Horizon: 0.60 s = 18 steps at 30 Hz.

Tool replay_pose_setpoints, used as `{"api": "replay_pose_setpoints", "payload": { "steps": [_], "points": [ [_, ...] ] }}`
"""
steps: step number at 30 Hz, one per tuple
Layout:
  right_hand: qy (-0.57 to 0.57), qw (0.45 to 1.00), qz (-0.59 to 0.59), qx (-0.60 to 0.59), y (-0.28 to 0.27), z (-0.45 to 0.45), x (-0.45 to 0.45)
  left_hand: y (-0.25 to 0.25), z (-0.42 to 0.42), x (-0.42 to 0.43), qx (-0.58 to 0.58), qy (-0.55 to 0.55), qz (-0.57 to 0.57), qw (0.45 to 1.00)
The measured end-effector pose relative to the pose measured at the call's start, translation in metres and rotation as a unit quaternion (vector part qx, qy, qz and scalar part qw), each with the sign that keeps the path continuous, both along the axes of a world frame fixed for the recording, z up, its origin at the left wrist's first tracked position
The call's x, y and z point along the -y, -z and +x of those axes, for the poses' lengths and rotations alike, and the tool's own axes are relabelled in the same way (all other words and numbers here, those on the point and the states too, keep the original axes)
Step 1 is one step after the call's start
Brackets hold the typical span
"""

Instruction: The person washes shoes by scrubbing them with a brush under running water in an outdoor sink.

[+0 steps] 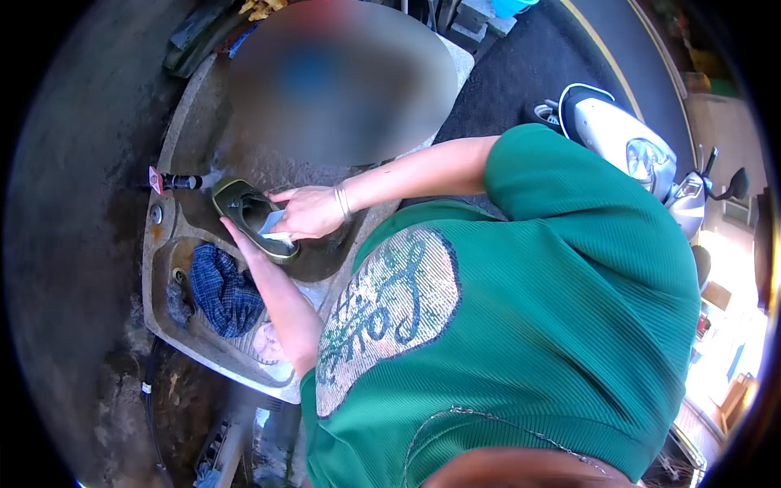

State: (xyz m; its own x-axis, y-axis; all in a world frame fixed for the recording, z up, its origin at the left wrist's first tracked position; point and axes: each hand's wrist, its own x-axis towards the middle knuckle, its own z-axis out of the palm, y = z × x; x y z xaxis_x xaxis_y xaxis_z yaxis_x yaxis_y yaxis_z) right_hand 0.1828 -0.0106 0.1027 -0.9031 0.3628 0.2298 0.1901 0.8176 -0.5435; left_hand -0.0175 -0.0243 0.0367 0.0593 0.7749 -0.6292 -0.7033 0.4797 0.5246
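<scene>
An olive-green slip-on shoe (224,198) is tilted over the stone sink (185,130), its opening facing me. My left hand (238,234) supports it from the near side, with most of the fingers hidden behind it. My right hand (309,213) reaches into the opening and presses a small whitish-blue piece (273,224) against the inside. I cannot make out whether that piece is cloth or a brush. Close to the shoe's toe is the black tap spout (183,181), where water seems to spray.
In the smaller ribbed basin lie a dark blue checked cloth (224,293) and a pale pink item (267,342). A drain hole (179,276) shows beside them. A silver scooter (626,142) stands by the road. Part of the large basin is blurred.
</scene>
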Motion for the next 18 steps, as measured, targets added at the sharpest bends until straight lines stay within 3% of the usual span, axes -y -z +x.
{"api": "replay_pose_setpoints", "payload": {
  "steps": [5, 7, 8, 9, 11, 12, 15, 16, 17, 18],
  "points": [
    [-0.003, 0.996, -0.014, 0.084, -0.021, 0.002, -0.012, -0.002, 0.017, 0.004, -0.072, -0.056, 0.001, 0.996],
    [0.038, 0.997, -0.034, 0.054, -0.026, 0.005, -0.006, -0.007, 0.020, 0.007, 0.047, -0.019, 0.013, 0.999],
    [0.023, 0.985, -0.123, 0.116, -0.029, 0.005, -0.007, 0.007, 0.015, 0.005, 0.078, -0.019, 0.037, 0.996],
    [0.017, 0.985, -0.121, 0.117, -0.030, 0.007, -0.008, 0.007, 0.015, 0.003, 0.079, -0.025, 0.038, 0.996],
    [0.033, 0.997, -0.075, 0.009, -0.033, 0.010, -0.006, 0.005, 0.015, 0.002, 0.158, -0.027, 0.022, 0.987],
    [0.058, 0.997, -0.053, -0.020, -0.030, 0.011, -0.002, -0.010, 0.025, 0.001, 0.111, -0.050, 0.039, 0.992],
    [0.103, 0.992, 0.042, 0.053, -0.008, 0.001, -0.017, -0.003, 0.036, -0.005, 0.094, -0.012, 0.079, 0.992],
    [0.122, 0.988, 0.089, 0.000, 0.012, -0.012, -0.031, -0.021, 0.056, -0.007, -0.041, -0.099, 0.006, 0.994],
    [0.136, 0.987, 0.076, 0.048, 0.025, -0.024, -0.046, -0.021, 0.061, -0.009, 0.009, -0.113, -0.053, 0.992],
    [0.140, 0.986, 0.061, 0.069, 0.023, -0.025, -0.048, -0.005, 0.055, -0.009, 0.019, -0.098, -0.042, 0.994]
  ]
}}
